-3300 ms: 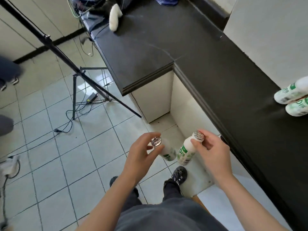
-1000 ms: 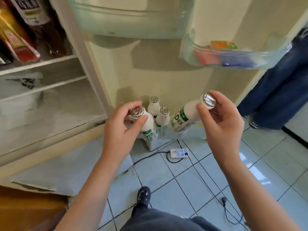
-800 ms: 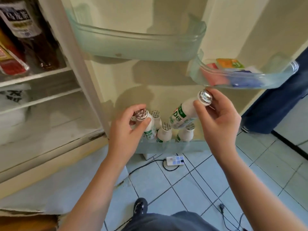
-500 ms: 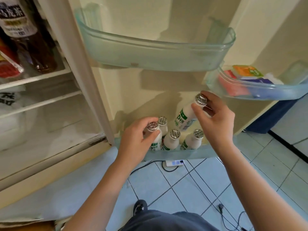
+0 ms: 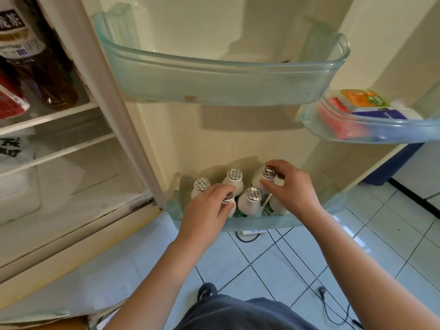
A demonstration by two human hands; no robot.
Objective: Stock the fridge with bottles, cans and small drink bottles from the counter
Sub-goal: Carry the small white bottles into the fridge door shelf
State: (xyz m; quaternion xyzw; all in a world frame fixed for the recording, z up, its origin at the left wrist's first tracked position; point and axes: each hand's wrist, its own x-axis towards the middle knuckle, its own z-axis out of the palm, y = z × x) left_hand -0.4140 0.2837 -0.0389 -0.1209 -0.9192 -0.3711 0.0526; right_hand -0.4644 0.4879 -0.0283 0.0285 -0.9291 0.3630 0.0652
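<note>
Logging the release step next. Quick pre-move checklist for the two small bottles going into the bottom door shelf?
1. Left hand pinches the left-hand bottle by its cap, inside the bottom door shelf: ok.
2. Right hand pinches the right-hand bottle by its cap, back row: ok.
3. Both held bottles upright: ok.
4. Their bases resting on the shelf floor: cannot tell, hidden.
5. Neighbouring bottles with visible caps upright: ok.
6. Fridge door open: ok.
</note>
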